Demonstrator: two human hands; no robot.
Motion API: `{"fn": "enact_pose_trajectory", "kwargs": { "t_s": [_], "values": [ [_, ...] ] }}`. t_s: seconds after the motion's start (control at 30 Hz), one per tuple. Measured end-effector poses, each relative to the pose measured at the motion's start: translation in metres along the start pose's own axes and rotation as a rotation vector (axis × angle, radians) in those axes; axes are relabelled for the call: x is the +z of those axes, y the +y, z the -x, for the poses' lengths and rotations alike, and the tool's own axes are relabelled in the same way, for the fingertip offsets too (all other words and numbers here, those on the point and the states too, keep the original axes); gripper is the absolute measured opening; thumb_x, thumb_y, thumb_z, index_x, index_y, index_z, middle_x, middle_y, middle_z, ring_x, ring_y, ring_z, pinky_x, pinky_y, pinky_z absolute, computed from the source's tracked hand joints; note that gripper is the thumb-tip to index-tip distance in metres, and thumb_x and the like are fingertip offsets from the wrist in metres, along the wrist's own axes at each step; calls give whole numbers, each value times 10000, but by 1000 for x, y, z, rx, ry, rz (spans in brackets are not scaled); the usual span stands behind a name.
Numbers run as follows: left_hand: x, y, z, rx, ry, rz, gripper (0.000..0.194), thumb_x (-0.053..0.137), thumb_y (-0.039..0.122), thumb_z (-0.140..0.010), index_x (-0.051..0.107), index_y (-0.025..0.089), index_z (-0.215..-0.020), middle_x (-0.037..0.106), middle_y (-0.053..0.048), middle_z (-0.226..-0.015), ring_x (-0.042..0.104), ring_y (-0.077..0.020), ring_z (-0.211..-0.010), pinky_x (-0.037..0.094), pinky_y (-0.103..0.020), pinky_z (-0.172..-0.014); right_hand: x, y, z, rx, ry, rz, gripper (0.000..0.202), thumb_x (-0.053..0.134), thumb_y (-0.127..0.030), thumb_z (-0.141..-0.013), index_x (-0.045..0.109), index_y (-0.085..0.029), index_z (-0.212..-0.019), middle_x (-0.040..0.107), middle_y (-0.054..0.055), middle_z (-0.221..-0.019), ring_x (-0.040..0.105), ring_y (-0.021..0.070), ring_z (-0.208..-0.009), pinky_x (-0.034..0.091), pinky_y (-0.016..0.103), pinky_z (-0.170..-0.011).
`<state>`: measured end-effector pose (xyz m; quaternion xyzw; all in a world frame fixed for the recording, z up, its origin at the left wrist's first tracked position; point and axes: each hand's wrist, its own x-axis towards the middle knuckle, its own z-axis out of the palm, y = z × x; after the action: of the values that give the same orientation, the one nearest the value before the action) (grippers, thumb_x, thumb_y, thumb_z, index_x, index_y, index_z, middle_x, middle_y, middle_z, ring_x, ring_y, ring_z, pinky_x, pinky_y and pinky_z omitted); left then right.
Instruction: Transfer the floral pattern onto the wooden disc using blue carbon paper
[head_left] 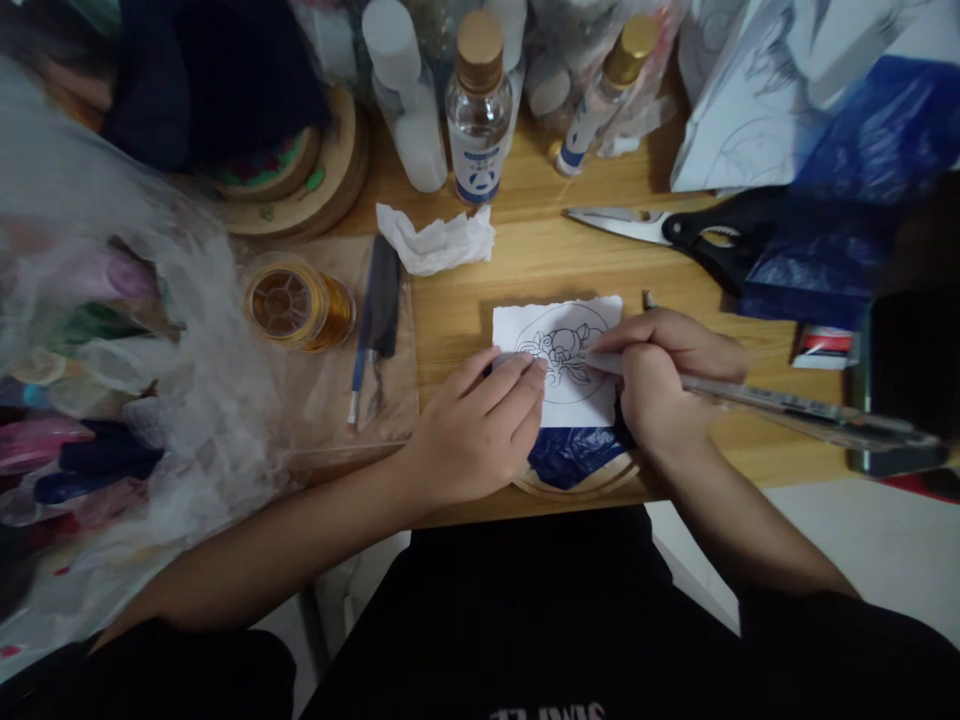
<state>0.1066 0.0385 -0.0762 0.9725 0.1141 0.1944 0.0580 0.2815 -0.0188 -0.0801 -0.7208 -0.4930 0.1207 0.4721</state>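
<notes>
A white paper (pixel 581 395) with a line drawing inside a circle lies near the table's front edge. It rests over crumpled dark blue plastic film (pixel 574 455), and a round wooden rim (pixel 622 478) shows beneath. My left hand (pixel 484 425) lies on the left part of the paper, fingers spread over its edge; its thumb is hard to make out. My right hand (pixel 671 375) is closed around a clear-barrelled pen (pixel 765 392). The pen's tip end is over the right part of the drawing; whether it touches cannot be seen.
Scissors (pixel 622 222) lie beyond the paper, near blue plastic (pixel 847 200). Crumpled tissue (pixel 439 240), a spool of golden thread (pixel 300 303) and a blue brush (pixel 361 350) are to the left. Bottles (pixel 478 120) stand at the back. A plastic bag (pixel 202 330) fills the left side.
</notes>
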Motion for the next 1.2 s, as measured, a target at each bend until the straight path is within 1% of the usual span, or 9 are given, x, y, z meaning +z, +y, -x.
{"fn": "enact_pose_trajectory", "kwargs": {
  "t_s": [0.07,0.17,0.27,0.43,0.53,0.67,0.93,1.1,1.2],
  "values": [
    [0,0,0,3,-2,-10,169,526,115,-857,650,75,-964,699,-121,-1079,645,-207,-1014,503,-381,-934,0,0,0,-2,-19,0,251,462,-69,-675,652,-210,-591,620,-42,-543,552,91,-488,439,208,-479],
    [0,0,0,-2,-7,-24,169,527,117,-854,656,88,-959,700,-113,-1081,645,-200,-1009,501,-379,-940,1,-4,-1,-10,-89,17,244,464,-70,-669,643,-209,-579,623,-45,-534,550,89,-478,441,208,-481],
    [1,0,0,-7,-1,-18,162,529,115,-855,654,83,-954,700,-115,-1078,645,-206,-1006,499,-383,-938,1,-6,-2,-15,-114,45,255,454,-67,-670,637,-216,-574,627,-42,-535,557,97,-477,451,220,-485],
    [0,-1,0,3,6,14,153,554,106,-842,641,40,-950,695,-142,-1072,648,-243,-1008,492,-402,-928,2,-6,-3,-28,-114,34,259,458,-54,-666,637,-215,-572,635,-40,-544,564,95,-489,450,216,-488],
    [0,-1,0,6,7,12,147,549,113,-849,638,52,-949,692,-141,-1079,646,-235,-1007,487,-396,-934,1,-6,-3,-11,-124,47,264,455,-50,-662,638,-214,-564,630,-43,-536,550,93,-476,441,219,-480],
    [1,-1,0,3,1,-7,147,536,118,-856,644,72,-945,694,-127,-1084,643,-221,-1010,492,-389,-939,2,-6,-2,19,-102,30,255,463,-62,-662,646,-213,-568,617,-47,-522,543,93,-475,430,219,-470],
    [1,0,0,0,12,-23,136,538,119,-857,650,75,-921,702,-115,-1071,653,-213,-997,508,-375,-924,1,-2,0,4,-62,25,264,456,-56,-674,643,-213,-574,613,-41,-536,536,84,-480,405,208,-452],
    [0,0,-1,9,-2,-33,141,540,127,-856,653,82,-928,704,-103,-1071,655,-212,-996,512,-371,-923,1,-3,-1,-1,-92,41,265,450,-63,-677,642,-206,-562,610,-40,-527,534,83,-478,410,206,-461],
    [-1,-1,0,10,-8,-18,144,540,121,-855,648,73,-938,699,-114,-1080,652,-222,-1004,505,-381,-932,1,-3,-1,-17,-96,31,268,444,-57,-667,641,-201,-555,613,-46,-524,538,77,-483,412,197,-468]
  ]
}}
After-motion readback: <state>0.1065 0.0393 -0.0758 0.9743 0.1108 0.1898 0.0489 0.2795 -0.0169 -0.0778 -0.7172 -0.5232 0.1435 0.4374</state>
